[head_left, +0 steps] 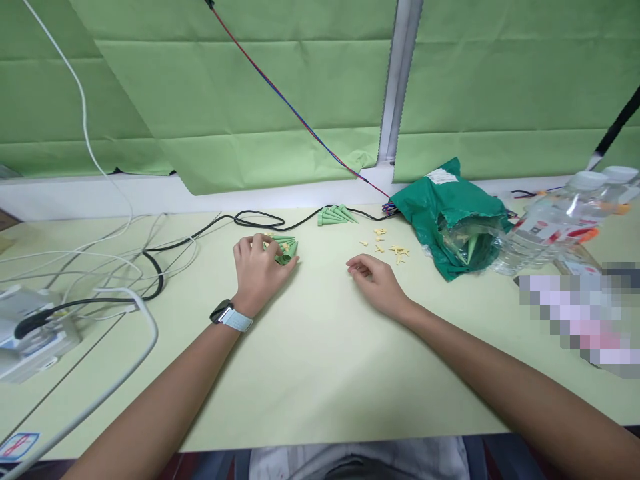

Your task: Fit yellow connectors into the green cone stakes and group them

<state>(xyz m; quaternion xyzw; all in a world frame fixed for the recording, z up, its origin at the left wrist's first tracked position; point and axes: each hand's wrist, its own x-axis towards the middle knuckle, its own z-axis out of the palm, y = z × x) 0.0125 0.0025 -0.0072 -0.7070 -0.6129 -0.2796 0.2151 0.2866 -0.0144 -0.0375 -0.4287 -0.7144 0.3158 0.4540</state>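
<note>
My left hand [261, 272], with a watch on its wrist, is bent over a small group of green cones [287, 248]. Thumb and fingers close around one cone whose round open end faces me; the fingers partly cover it. Small yellow bits show on these cones. To the right, my right hand [379, 285] rests just above the table, its fingers curled together and nothing visible in them. Beyond it lie several small yellow branched pieces [399, 252]. A nested row of green cones [336, 215] lies farther back, apart from both hands.
At the back right sits a torn green plastic bag [440, 220] with a cone inside its clear wrap. Clear bottles [555, 220] stand beside it. Cables [150, 267] and a white power adapter [35, 333] crowd the left. A black cord [260, 220] runs along the back.
</note>
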